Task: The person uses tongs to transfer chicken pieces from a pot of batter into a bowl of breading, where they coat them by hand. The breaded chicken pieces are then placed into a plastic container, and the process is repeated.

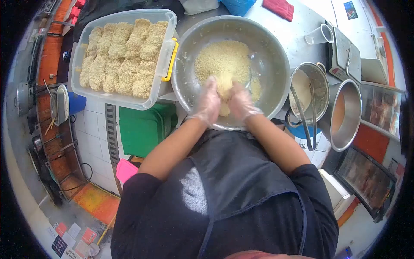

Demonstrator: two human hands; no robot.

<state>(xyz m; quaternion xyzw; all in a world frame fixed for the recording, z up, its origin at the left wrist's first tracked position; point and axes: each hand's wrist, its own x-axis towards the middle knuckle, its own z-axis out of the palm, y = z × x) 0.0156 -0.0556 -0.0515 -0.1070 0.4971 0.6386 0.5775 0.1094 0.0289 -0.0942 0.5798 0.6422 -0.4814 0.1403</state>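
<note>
Both my hands wear clear plastic gloves and are low in a wide steel bowl point(276, 64). Pale yellow crumbs point(222, 54) are heaped in the bowl. Between my left hand point(208, 101) and my right hand point(241, 101) is a crumb-coated piece point(224, 84), pressed from both sides and blurred by motion. My fingertips are partly smeared. Left of the bowl, a clear plastic tub point(77, 82) with a yellow latch point(171, 60) holds several coated pieces point(123, 41) in rows.
At right stand a steel pot point(321, 84) with pale batter and tongs point(302, 112), and another steel pot point(355, 116). A plastic cup point(320, 35) and red cloth point(279, 7) lie farther back. Below the tub is a green bin point(140, 129).
</note>
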